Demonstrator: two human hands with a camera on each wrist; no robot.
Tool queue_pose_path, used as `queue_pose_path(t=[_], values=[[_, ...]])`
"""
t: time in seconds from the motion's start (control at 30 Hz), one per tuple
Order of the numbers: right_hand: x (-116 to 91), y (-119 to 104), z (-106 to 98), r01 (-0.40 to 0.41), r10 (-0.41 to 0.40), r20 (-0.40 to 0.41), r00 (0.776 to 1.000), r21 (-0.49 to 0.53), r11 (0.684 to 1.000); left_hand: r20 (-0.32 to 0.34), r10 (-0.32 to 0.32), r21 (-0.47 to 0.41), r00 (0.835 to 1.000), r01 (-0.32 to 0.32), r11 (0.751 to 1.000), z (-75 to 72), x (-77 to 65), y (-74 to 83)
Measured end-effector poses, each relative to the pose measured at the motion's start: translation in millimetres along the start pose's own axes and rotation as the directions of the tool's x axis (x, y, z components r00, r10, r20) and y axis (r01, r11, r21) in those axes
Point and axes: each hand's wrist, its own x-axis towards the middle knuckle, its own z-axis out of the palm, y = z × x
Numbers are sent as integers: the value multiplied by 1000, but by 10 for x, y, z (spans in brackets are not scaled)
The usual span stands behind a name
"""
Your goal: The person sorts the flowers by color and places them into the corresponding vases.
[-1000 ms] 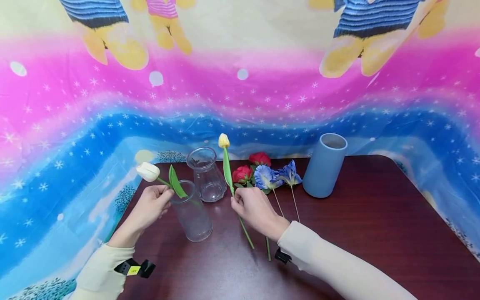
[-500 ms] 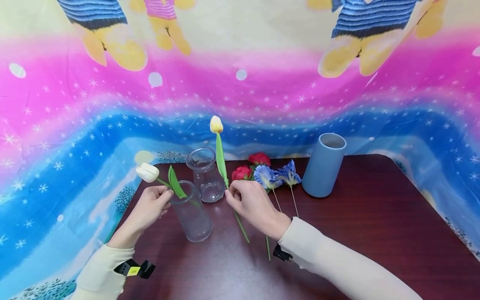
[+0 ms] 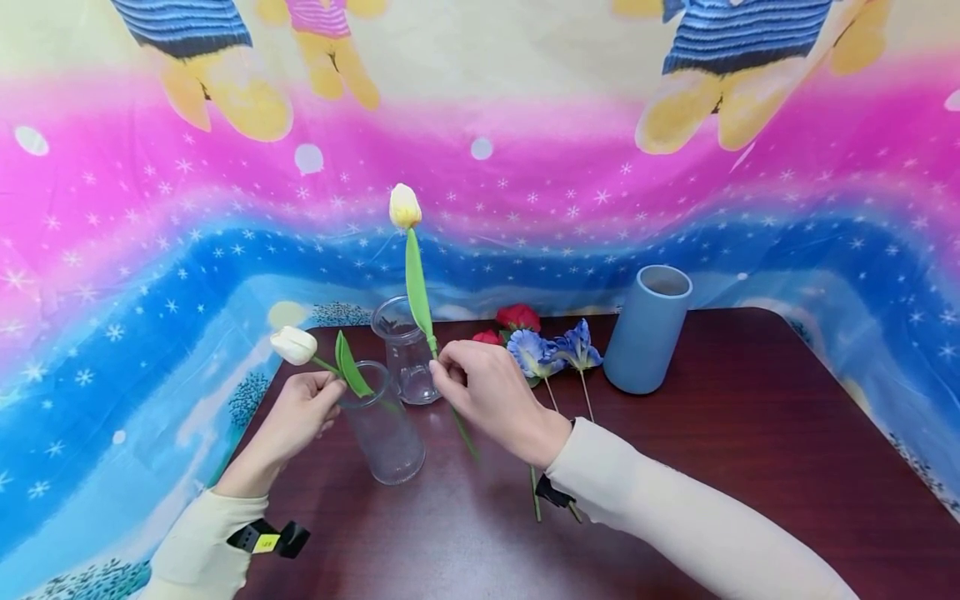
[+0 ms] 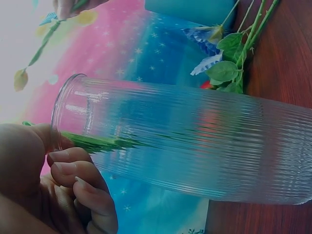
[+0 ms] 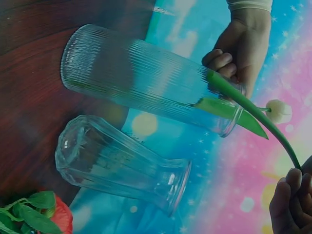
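Note:
My left hand (image 3: pixel 303 412) pinches the rim of a tall ribbed glass vase (image 4: pixel 161 161), which stands on the table. A white tulip (image 3: pixel 294 345) leans out over the rim beside that hand, its green leaf (image 3: pixel 351 365) upright and its stem down inside the glass. Between the thumb and fingers of my right hand (image 3: pixel 491 396) is the stem of a pale yellow tulip (image 3: pixel 405 207), raised with the bloom up. Its lower stem (image 5: pixel 253 107) overlaps the ribbed vase's mouth in the right wrist view. Behind the yellow tulip stands a second, flared glass vase (image 3: pixel 411 367).
Right of my right hand lie blue flowers (image 3: pixel 536 354) and red flowers (image 3: pixel 519 317), stems toward me. A blue-grey vase (image 3: pixel 648 333) stands at the back right of the dark wooden table (image 3: pixel 720 450). A printed cloth (image 3: pixel 540 142) hangs behind and around the table.
My right hand has lifted the yellow tulip and carried it left, toward the glass vases. My left hand, the ribbed vase and the white tulip have stayed in place.

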Motion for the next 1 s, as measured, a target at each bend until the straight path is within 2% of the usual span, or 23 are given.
queue_pose_path(t=[0.2, 0.6, 0.8, 1.0], values=[[83, -19, 35, 54, -53, -41, 998, 21, 998, -5, 4, 5, 1000, -4, 1000, 8, 21, -28], [276, -44, 145, 71, -67, -64, 996, 64, 995, 0, 19, 12, 1000, -19, 1000, 11, 26, -41], [397, -97, 171, 110, -102, -109, 989, 71, 991, 4, 32, 28, 999, -32, 999, 7, 34, -25], [481, -131, 233, 134, -117, -134, 984, 119, 984, -2, 26, 30, 1000, -26, 999, 10, 27, -31]])
